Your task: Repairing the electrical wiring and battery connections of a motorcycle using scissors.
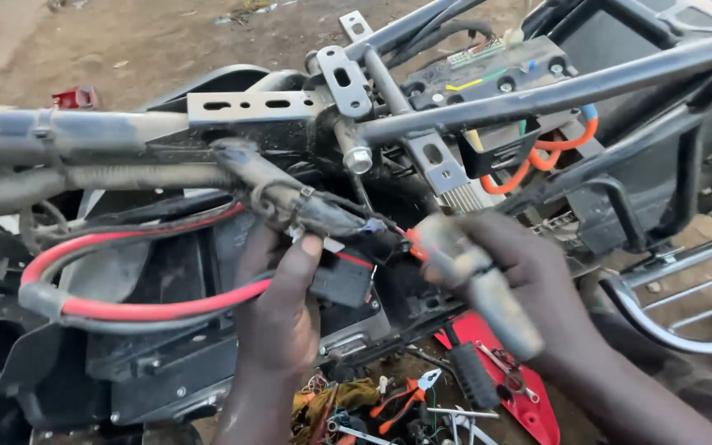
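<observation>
Bare dirt ground (166,41) lies behind a stripped motorcycle frame (537,95), beneath which a black wire bundle (306,206) is pinched by the left hand (278,305) while a grimy tool handle (480,284) is gripped in the closed right hand (529,280).

A dusty grey connector (478,280), a thick plug with a rounded sleeve, sits tilted below the frame tube (554,92), its nose pointing up-left and tail down-right. Just left of it, under the same frame tube, a black wrapped cable bundle (290,194) slopes down to the right, ending at a dark plug block (377,239). A red cable (150,309) loops beneath.
</observation>
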